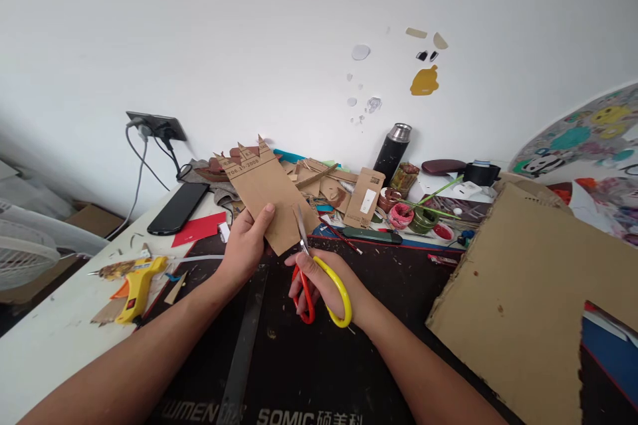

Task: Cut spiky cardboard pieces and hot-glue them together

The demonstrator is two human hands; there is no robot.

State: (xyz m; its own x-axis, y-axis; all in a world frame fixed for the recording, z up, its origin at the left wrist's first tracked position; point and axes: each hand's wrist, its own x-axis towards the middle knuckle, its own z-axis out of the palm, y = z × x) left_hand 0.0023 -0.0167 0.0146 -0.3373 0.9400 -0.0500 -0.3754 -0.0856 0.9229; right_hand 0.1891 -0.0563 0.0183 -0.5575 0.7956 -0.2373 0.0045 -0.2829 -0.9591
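Brown corrugated cardboard, a large ragged sheet, lay at the right of the white counter, overlapping the black cutting mat. Above the mat the left hand held up a narrow brown cardboard strip with a notched top, its grip pinching the lower end, with the long axis running up and away leftward. Just to the right of it, the right hand had its grip closed through the loops of the red-and-yellow-handled scissors. The blades, nearly shut, pointed up against the strip's lower right edge. A yellow glue gun lay well to the left.
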